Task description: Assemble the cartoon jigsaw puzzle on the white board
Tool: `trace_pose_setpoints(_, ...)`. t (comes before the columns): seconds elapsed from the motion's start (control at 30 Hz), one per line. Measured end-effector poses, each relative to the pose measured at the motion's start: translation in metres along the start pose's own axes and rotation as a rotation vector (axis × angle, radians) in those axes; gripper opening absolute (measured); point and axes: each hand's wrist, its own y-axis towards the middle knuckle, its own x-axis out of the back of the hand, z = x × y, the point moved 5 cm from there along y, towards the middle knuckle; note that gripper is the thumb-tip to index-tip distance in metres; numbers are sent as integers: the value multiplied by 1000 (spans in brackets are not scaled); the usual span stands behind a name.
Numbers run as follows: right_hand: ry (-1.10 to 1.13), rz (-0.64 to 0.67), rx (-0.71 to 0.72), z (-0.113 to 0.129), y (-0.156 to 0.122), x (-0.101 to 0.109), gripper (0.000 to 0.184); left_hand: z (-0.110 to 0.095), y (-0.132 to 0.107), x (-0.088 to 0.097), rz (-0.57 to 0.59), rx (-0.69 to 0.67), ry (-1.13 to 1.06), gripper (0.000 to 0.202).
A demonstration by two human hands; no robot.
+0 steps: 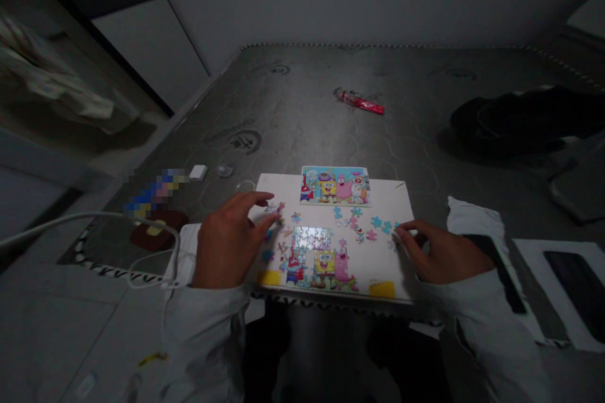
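A white puzzle board [390, 208] lies in front of me, holding a partly assembled cartoon jigsaw [312, 240] with printed characters below it. Loose blue and pink pieces [363, 227] are scattered across the board. A picture card [334, 186] overlaps its far edge. My left hand [231, 245] rests at the board's left side, fingers spread over a small cluster of pieces. My right hand [439, 253] sits at the right edge, fingertips curled beside a blue piece. Whether those fingertips pinch a piece is hidden.
The board rests on a grey quilted mattress [302, 119]. A red tube [359, 101] lies beyond it, with a dark cloth [517, 119] to the right. A white cable [94, 219] runs along the left. A small white box [198, 172] and a clear disc [225, 170] sit near the board.
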Motion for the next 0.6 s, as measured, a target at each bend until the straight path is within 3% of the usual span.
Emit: trace_pose_setpoints(0.6, 4, 4, -4, -4, 2, -6, 37, -4, 0, -2, 71, 7, 41, 29)
